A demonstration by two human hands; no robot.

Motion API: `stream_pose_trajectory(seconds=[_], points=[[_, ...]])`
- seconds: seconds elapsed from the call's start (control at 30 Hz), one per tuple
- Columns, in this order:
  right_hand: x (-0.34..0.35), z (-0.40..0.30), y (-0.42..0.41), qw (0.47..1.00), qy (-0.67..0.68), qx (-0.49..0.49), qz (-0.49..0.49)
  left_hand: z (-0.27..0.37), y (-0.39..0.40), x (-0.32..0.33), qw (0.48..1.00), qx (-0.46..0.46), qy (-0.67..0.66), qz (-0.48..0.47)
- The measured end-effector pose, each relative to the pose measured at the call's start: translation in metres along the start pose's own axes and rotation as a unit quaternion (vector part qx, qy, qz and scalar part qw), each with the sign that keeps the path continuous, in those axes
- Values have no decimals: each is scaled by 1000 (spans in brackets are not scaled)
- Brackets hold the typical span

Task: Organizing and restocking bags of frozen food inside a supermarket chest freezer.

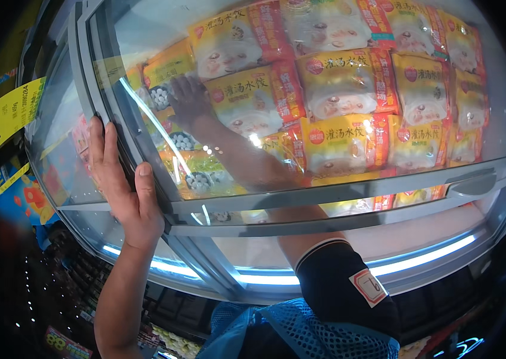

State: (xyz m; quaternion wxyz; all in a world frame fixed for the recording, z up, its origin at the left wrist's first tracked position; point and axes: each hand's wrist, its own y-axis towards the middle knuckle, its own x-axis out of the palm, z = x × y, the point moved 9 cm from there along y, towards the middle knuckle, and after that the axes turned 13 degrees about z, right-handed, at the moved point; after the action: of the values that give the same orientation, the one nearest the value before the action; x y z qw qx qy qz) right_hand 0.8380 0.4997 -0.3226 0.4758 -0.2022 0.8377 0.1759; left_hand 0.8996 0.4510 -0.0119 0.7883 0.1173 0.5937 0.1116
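My left hand [120, 188] lies along the grey frame [111, 112] at the left side of a sliding glass lid. Its fingers are stretched out and the thumb stands apart. My right arm passes under the lid's front bar [347, 195] into a chest freezer. Seen through the glass, my right hand [190, 103] is over packs at the freezer's left, beside a yellow bag with a picture of white rice balls [160, 96]. Reflections blur its fingers; whether they grip a bag is unclear. Yellow and red bags of frozen dumplings [336, 85] lie in rows to its right.
A moulded grey handle [473, 185] sits on the right of the lid's front bar. A light strip [423, 256] runs along the freezer's near wall. At the left a yellow price card [4, 121] sticks out past the edge.
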Motion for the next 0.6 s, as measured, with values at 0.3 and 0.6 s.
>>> stream_pose_trajectory(seconds=[0.3,0.6], points=[[-16,-8,5,999,-32,-1,42,-4,-2,-7,1000,0,16,-5],[3,17,22,954,171,156,188,3,2,2,1000,7,0,-8]])
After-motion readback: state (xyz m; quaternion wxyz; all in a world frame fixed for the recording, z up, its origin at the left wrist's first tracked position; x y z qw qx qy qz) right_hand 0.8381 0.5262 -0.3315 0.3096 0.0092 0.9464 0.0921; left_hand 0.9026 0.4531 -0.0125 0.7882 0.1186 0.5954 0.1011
